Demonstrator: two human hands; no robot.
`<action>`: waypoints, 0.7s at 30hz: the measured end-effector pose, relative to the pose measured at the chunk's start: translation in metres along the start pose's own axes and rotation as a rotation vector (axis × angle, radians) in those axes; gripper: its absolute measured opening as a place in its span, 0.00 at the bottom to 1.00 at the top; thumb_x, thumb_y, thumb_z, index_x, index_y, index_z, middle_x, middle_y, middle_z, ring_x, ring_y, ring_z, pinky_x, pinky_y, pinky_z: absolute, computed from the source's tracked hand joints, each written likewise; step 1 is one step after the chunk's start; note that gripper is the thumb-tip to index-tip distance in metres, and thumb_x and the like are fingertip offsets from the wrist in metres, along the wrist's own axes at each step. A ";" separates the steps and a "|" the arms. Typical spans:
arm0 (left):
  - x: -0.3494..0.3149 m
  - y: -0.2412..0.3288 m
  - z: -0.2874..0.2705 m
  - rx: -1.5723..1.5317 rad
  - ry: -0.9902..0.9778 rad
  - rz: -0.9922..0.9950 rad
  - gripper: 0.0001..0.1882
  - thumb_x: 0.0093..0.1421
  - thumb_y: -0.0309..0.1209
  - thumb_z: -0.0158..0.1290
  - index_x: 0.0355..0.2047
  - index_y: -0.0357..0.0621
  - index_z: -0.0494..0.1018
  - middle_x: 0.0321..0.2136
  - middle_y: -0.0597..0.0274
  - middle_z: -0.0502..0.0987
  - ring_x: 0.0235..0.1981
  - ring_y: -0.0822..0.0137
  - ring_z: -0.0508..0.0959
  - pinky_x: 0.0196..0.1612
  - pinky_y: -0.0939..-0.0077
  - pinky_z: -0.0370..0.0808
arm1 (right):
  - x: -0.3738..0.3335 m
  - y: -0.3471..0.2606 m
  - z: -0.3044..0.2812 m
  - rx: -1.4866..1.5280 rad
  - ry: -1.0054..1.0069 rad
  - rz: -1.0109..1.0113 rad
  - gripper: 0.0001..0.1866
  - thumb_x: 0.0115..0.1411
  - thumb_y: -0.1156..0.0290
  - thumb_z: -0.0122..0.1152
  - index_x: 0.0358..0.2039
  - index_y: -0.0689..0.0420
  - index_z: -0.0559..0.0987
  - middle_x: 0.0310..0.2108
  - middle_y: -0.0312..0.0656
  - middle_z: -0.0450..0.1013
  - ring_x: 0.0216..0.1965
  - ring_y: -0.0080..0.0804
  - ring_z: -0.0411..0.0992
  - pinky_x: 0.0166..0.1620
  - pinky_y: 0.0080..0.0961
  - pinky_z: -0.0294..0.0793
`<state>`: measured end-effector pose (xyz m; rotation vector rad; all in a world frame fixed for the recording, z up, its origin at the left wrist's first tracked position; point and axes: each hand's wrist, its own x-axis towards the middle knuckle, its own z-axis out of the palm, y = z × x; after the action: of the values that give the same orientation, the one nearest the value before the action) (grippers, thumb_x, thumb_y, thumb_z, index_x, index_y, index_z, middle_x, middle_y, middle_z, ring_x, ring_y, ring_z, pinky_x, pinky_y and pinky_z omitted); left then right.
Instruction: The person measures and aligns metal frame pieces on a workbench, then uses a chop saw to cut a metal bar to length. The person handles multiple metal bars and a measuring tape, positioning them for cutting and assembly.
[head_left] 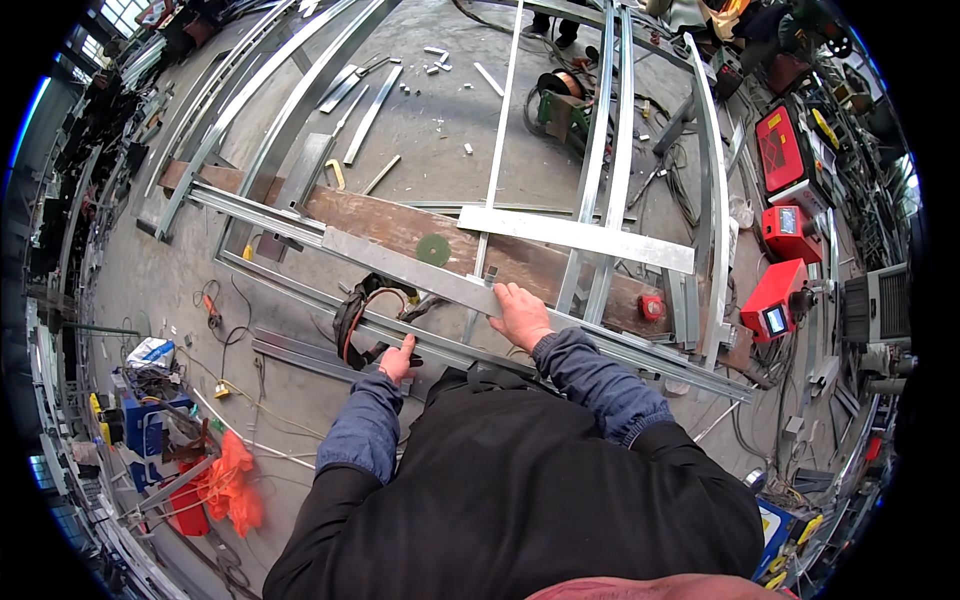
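My right hand (pixel 522 318) is closed around the right end of a flat grey metal bar (pixel 410 268), which lies along the near rail of a metal frame (pixel 268 218). Lower and to the left, my left hand (pixel 398 362) has its thumb raised and its fingers curled by a small dark part; what they hold is mostly hidden. Just beyond it, a black headgear-like object (pixel 350 320) with a curved inner band hangs at the rail. A green round disc (pixel 433 250) rests on the rusty brown plank (pixel 375 222) behind the bar.
A wide silver strip (pixel 580 238) crosses the frame at right, near a red tape measure (pixel 651 307). Red machines (pixel 775 300) stand further right. Metal offcuts (pixel 373 115) and a wire spool (pixel 562 85) are on the floor beyond. Orange plastic (pixel 232 485) and cables lie at lower left.
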<state>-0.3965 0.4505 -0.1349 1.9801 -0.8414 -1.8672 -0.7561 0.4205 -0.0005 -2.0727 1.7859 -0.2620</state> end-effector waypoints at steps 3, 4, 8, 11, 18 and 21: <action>0.004 -0.006 -0.003 0.006 0.009 0.002 0.49 0.67 0.72 0.57 0.56 0.28 0.75 0.48 0.50 0.83 0.46 0.54 0.88 0.45 0.47 0.86 | 0.000 0.000 0.000 0.002 0.004 -0.010 0.31 0.57 0.56 0.78 0.55 0.52 0.74 0.46 0.44 0.74 0.51 0.47 0.78 0.51 0.44 0.80; 0.004 -0.005 -0.002 0.005 0.001 0.004 0.49 0.67 0.72 0.57 0.55 0.28 0.75 0.48 0.50 0.83 0.46 0.54 0.88 0.45 0.47 0.86 | 0.000 0.000 0.000 0.003 0.009 -0.012 0.31 0.57 0.57 0.78 0.55 0.52 0.74 0.46 0.44 0.74 0.50 0.47 0.78 0.51 0.44 0.80; 0.003 -0.004 -0.002 0.002 -0.004 0.008 0.49 0.66 0.72 0.58 0.55 0.29 0.75 0.48 0.50 0.83 0.46 0.55 0.88 0.44 0.48 0.86 | 0.000 0.000 0.000 0.016 0.007 -0.010 0.29 0.57 0.57 0.78 0.53 0.52 0.73 0.46 0.44 0.74 0.51 0.47 0.77 0.52 0.44 0.79; 0.000 -0.003 -0.001 -0.004 0.004 0.007 0.49 0.66 0.72 0.58 0.55 0.28 0.75 0.48 0.50 0.83 0.46 0.54 0.88 0.44 0.49 0.86 | 0.000 0.001 0.002 0.005 0.024 -0.021 0.30 0.57 0.57 0.78 0.55 0.52 0.74 0.46 0.44 0.73 0.50 0.47 0.78 0.51 0.43 0.80; -0.013 0.010 0.007 0.018 0.038 0.022 0.49 0.67 0.71 0.58 0.56 0.25 0.75 0.47 0.49 0.82 0.46 0.53 0.88 0.42 0.47 0.86 | 0.000 0.003 0.003 -0.017 -0.007 0.009 0.31 0.57 0.56 0.78 0.56 0.52 0.74 0.47 0.44 0.74 0.52 0.47 0.78 0.52 0.43 0.80; -0.010 0.007 0.005 0.011 0.024 0.033 0.50 0.67 0.71 0.57 0.54 0.24 0.76 0.45 0.49 0.81 0.45 0.53 0.87 0.42 0.47 0.86 | 0.001 0.003 0.003 -0.017 -0.012 0.019 0.32 0.57 0.57 0.79 0.57 0.52 0.74 0.48 0.44 0.74 0.53 0.48 0.78 0.53 0.44 0.80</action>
<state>-0.4025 0.4518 -0.1234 1.9792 -0.8737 -1.8209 -0.7577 0.4198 -0.0048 -2.0633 1.8059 -0.2300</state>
